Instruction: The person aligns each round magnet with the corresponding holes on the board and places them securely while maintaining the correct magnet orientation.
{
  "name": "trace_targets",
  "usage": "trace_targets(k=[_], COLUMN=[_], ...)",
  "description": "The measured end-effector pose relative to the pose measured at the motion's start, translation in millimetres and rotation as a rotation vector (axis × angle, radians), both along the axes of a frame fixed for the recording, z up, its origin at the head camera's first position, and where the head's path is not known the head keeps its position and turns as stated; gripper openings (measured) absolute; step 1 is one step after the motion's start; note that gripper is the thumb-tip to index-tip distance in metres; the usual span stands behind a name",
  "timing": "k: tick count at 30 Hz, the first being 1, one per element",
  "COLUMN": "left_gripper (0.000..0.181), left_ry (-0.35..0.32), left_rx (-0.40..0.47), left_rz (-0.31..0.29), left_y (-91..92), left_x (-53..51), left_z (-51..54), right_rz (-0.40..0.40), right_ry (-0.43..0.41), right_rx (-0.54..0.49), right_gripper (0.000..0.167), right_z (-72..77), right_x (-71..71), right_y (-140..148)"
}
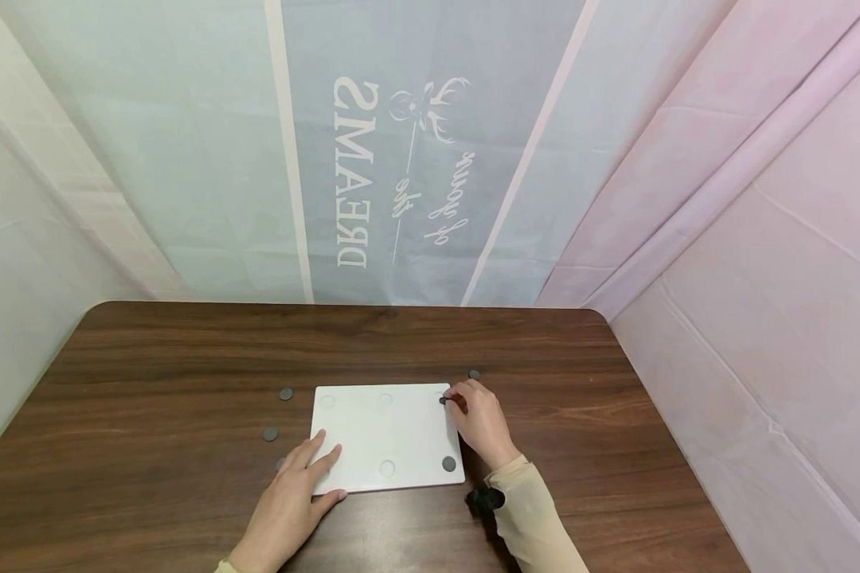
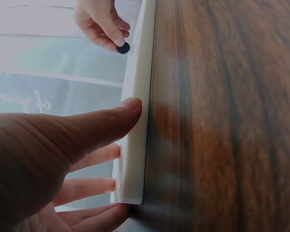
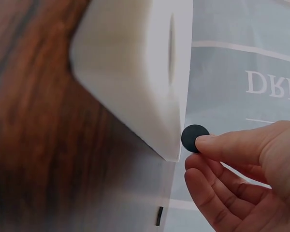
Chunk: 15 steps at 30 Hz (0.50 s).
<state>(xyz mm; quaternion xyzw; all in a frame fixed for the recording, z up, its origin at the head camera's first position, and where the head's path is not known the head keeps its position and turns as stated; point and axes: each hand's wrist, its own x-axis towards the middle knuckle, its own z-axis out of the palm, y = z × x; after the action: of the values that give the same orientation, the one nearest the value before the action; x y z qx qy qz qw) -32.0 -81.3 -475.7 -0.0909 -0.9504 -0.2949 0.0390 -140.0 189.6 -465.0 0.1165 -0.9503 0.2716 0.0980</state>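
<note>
A white rectangular board with shallow round recesses lies on the wooden table. My right hand pinches a small dark disc between thumb and fingers over the board's far right corner; in the left wrist view this disc is by the board's surface, and I cannot tell whether it touches. Another dark disc sits at the near right corner. My left hand rests on the board's left end, fingers spread on top and thumb at the near edge.
Left of the board lie two dark discs, and a third disc is partly covered by the left hand. One more disc lies beyond the right hand. A printed cloth hangs behind the table.
</note>
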Motion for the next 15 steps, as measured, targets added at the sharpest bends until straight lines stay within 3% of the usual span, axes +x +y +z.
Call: trace_targets(k=[15], left_gripper=[0.056], left_ry=[-0.012], left_rx=[-0.004], left_rz=[0.010], left_y=[1.0], left_x=[-0.7], left_z=[1.9], right_rz=[0.031], right_ry=[-0.019], right_rx=[-0.012], right_gripper=[0.008], right_z=[-3.6], right_x=[-9.2], right_y=[-1.9])
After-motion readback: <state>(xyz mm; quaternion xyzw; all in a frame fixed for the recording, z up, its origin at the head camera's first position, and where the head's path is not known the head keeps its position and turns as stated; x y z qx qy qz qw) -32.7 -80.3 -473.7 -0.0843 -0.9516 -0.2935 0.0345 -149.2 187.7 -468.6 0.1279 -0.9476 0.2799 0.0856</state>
